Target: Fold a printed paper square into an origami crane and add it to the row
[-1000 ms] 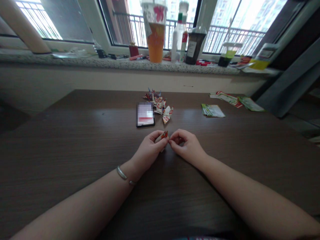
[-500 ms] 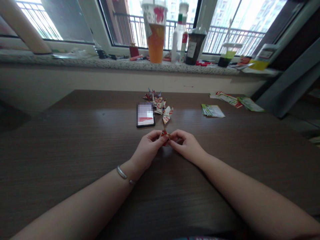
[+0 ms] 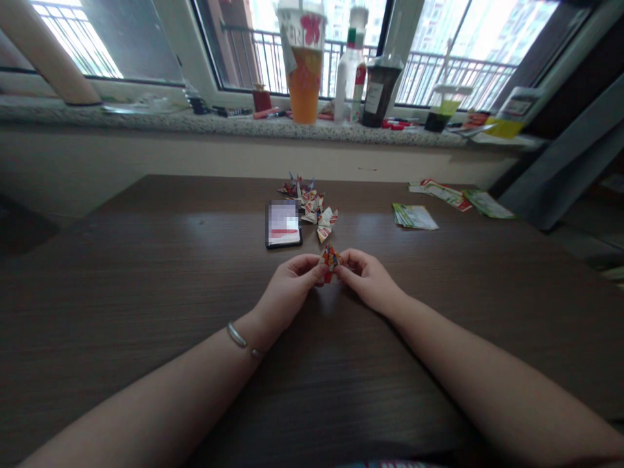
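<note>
A small folded paper piece (image 3: 330, 260), red with printed colours, is pinched between both my hands just above the dark wooden table (image 3: 146, 273). My left hand (image 3: 291, 290), with a silver bangle on its wrist, grips it from the left with thumb and fingers closed. My right hand (image 3: 368, 281) pinches it from the right, fingers curled. Just beyond lies a pile of several finished folded paper figures (image 3: 312, 205).
A phone (image 3: 283, 224) lies face up left of the pile. Stacks of printed paper (image 3: 414, 216) and leaflets (image 3: 451, 194) lie at the far right. The stone windowsill (image 3: 219, 123) carries an orange drink cup (image 3: 304, 65), bottles and other cups.
The paper piece has been raised and turned upright between my fingertips. Both hands have shifted slightly up and away from me.
</note>
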Demonstrator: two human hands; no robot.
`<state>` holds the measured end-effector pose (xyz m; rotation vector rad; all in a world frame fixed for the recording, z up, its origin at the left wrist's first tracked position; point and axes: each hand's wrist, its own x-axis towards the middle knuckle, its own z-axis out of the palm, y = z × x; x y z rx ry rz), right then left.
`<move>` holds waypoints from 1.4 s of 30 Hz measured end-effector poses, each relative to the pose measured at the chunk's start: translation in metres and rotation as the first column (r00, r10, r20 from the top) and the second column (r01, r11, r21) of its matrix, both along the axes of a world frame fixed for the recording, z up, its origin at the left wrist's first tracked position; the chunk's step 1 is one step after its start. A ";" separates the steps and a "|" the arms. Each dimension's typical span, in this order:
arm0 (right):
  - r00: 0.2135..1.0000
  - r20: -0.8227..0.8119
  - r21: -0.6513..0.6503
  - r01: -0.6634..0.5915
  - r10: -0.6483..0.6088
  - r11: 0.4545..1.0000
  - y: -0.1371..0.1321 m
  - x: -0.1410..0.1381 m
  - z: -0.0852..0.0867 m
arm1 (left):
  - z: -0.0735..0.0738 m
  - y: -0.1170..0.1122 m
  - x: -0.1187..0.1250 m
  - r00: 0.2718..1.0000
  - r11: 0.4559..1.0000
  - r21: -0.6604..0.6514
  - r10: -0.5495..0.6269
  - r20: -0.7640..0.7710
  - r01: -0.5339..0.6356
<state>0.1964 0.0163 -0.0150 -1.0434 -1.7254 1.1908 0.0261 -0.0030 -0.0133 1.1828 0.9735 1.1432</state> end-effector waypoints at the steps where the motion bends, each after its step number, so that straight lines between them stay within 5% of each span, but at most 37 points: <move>1: 0.999 -0.026 -0.010 -0.022 0.022 1.000 0.000 0.000 0.001 | 0.000 0.000 0.000 1.000 1.000 -0.011 -0.004 0.012 0.005; 14: 0.971 -0.231 -0.007 -0.059 0.056 0.998 -0.003 -0.001 0.005 | 0.004 -0.002 -0.001 0.992 0.996 0.065 -0.060 -0.110 0.068; 22: 0.983 -0.181 -0.050 -0.035 0.025 0.998 -0.003 -0.001 0.008 | 0.012 -0.007 0.001 0.967 0.992 0.039 -0.108 -0.229 0.120; 35: 0.905 -0.425 -0.260 -0.129 0.007 0.957 -0.002 -0.004 0.005 | 0.008 -0.005 -0.002 0.991 0.992 0.010 -0.126 0.040 0.126; 42: 0.875 -0.482 -0.390 -0.259 0.043 0.884 -0.001 0.000 0.004 | 0.005 -0.003 -0.002 0.982 0.984 0.034 -0.178 0.063 0.176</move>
